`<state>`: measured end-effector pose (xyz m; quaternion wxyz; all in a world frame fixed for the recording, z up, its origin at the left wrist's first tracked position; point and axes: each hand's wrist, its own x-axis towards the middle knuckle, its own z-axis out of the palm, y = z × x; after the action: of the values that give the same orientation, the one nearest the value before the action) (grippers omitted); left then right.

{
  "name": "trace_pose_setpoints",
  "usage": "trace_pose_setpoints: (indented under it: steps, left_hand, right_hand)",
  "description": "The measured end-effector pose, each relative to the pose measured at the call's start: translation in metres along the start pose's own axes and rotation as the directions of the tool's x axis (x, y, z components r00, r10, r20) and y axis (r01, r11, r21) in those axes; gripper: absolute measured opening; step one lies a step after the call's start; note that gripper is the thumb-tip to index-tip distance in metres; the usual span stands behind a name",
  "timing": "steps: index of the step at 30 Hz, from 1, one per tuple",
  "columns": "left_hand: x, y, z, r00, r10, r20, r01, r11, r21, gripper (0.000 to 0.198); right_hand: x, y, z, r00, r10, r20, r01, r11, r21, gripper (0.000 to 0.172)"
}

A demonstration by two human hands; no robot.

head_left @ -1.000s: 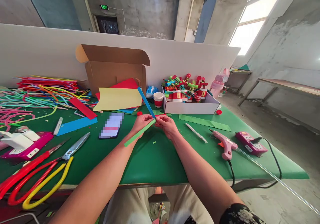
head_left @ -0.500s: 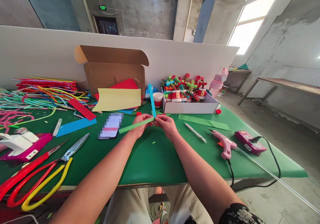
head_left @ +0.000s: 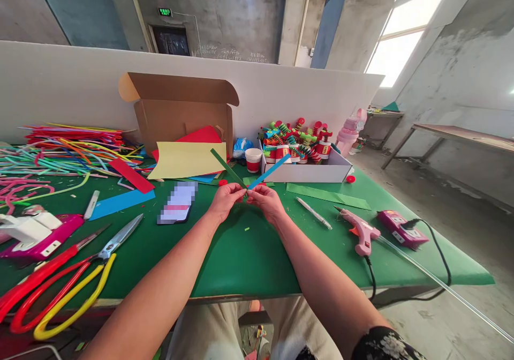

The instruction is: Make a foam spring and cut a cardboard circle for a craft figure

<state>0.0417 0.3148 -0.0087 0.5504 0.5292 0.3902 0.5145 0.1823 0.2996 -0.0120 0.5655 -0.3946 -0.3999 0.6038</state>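
Over the middle of the green table, my left hand (head_left: 225,202) and my right hand (head_left: 267,200) meet fingertip to fingertip in a pinch. Between them two narrow paper strips cross at one end. The green paper strip (head_left: 227,167) slants up to the left from my left fingers, while the blue paper strip (head_left: 270,171) slants up to the right from my right fingers. My fingertips hide the joint where the strips meet. A tiny green paper scrap (head_left: 247,229) lies on the table just below the hands.
Left are large scissors (head_left: 107,250), a phone (head_left: 176,203), a blue strip (head_left: 120,204) and pipe cleaners (head_left: 60,159). Behind stand a cardboard box (head_left: 180,116), paper cups (head_left: 253,162) and a white box (head_left: 307,174) of colourful figures. Right are a pen (head_left: 314,213) and pink glue gun (head_left: 363,234).
The blue strip has swung from upright to slanting right. The green strip, earlier lying across my left hand toward the lower left, now points up and left. Both hands stay in place.
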Motion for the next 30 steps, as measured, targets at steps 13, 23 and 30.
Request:
trace_pose_setpoints:
  steps: [13, 23, 30]
  left_hand:
    - [0.0019, -0.0015, -0.0004, 0.999, -0.022, -0.047, 0.021, 0.999, -0.025, 0.037]
    - [0.0009, 0.0003, 0.0004, 1.0, -0.016, -0.023, 0.016, 1.0, 0.01, 0.036]
    - [0.0005, 0.002, 0.0005, 0.999, -0.011, -0.045, 0.011, 1.0, 0.007, 0.034]
  right_hand:
    - [0.002, 0.0023, 0.0007, 1.0, 0.008, -0.003, -0.008, 0.997, 0.072, 0.026]
    - [0.0076, 0.007, -0.0045, 0.996, 0.083, 0.037, -0.088, 0.982, 0.168, 0.027]
    - [0.0036, 0.0052, -0.0032, 0.996, 0.006, 0.089, -0.016, 0.994, 0.11, 0.035]
